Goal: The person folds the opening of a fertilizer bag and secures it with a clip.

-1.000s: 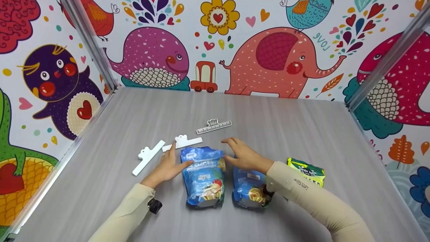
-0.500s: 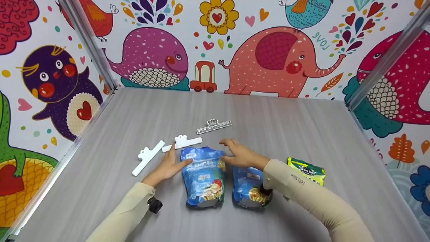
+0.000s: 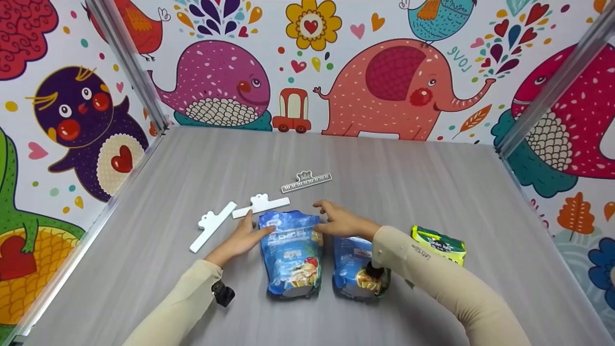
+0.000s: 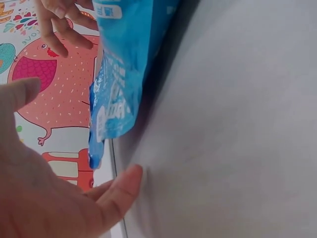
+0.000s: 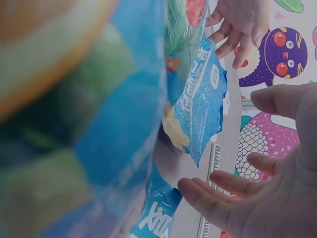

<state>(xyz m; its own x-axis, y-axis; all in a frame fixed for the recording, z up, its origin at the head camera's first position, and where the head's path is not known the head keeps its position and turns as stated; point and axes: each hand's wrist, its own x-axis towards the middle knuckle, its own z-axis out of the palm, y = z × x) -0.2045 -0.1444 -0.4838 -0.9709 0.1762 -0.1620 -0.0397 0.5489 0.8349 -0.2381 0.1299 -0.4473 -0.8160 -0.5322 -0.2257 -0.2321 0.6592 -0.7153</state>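
Two blue printed snack pouches stand side by side on the table. My left hand [image 3: 242, 239] is beside the left pouch [image 3: 290, 254], thumb and fingers spread near its top edge. In the left wrist view a gap shows between that hand [image 4: 44, 193] and the pouch [image 4: 124, 64]. On the other side of the same pouch, my right hand [image 3: 345, 222] hovers with relaxed, parted fingers. It covers the top of the right pouch [image 3: 355, 269]. The right wrist view shows the right hand's fingers [image 5: 208, 198] apart from the left pouch's top [image 5: 200, 104].
Two white sealing clips [image 3: 211, 227] lie at the left, one just behind the left pouch. A silver clip with a keyboard pattern [image 3: 306, 182] lies farther back. A green and yellow packet [image 3: 438, 245] is partly behind the right sleeve. Printed walls [image 3: 384, 96] border the table.
My right hand has shifted slightly left and down, closer to the left pouch's top corner. The left hand has barely moved. Pouches and clips stay where they were.
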